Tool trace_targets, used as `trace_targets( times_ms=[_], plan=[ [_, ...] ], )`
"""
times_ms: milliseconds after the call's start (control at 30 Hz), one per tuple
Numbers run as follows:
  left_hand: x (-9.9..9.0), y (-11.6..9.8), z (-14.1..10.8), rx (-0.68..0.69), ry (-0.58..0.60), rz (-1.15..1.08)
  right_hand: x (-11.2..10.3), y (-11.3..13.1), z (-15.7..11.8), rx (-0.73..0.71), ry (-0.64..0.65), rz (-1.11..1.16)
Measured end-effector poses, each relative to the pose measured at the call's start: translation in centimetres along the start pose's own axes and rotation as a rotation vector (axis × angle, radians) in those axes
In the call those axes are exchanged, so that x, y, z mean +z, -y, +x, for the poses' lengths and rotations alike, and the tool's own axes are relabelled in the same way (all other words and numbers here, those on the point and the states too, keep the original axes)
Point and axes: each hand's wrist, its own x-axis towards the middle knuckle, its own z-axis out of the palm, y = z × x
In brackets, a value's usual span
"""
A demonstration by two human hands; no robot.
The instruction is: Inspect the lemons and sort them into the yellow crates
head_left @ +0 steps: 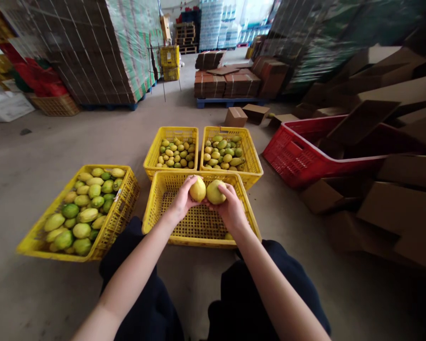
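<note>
My left hand (184, 198) is closed around a yellow lemon (198, 189), thumb on its near side. Beside it, my right hand (230, 206) grips a second, slightly greener lemon (216, 192). Both fruits are held side by side over a yellow plastic crate (199, 240) in front of my knees. Its slotted floor shows, and one yellow fruit (228, 236) lies at its near right corner, partly covered by my right hand. The undersides of both held lemons and some fingertips are hidden.
Two yellow crates of smaller fruit, one left (152, 156) and one right (252, 158), stand just beyond. At my left, a tilted yellow crate (128, 199) holds large green-yellow fruit. A red crate (287, 156) and heaped cardboard boxes (397, 203) crowd the right; wrapped pallets stand behind.
</note>
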Motion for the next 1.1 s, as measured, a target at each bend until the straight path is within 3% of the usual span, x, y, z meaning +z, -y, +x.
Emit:
trace_targets(
  times_ms=[233,533,933,1100],
  plan=[
    [0.3,-0.4,-0.2,0.06,0.021,-0.065,0.3,0.4,-0.8,-0.207,0.015,-0.104],
    [0.0,0.5,-0.1,0.29,-0.019,0.222,0.7,-0.2,-0.7,-0.297,0.067,-0.074],
    [-0.2,0.8,0.2,0.382,-0.03,0.368,0.5,-0.2,-0.8,-0.296,0.058,-0.165],
    [-0.1,0.6,0.0,0.321,-0.068,0.347,0.3,-0.6,-1.0,-0.262,0.054,-0.181]
  ],
)
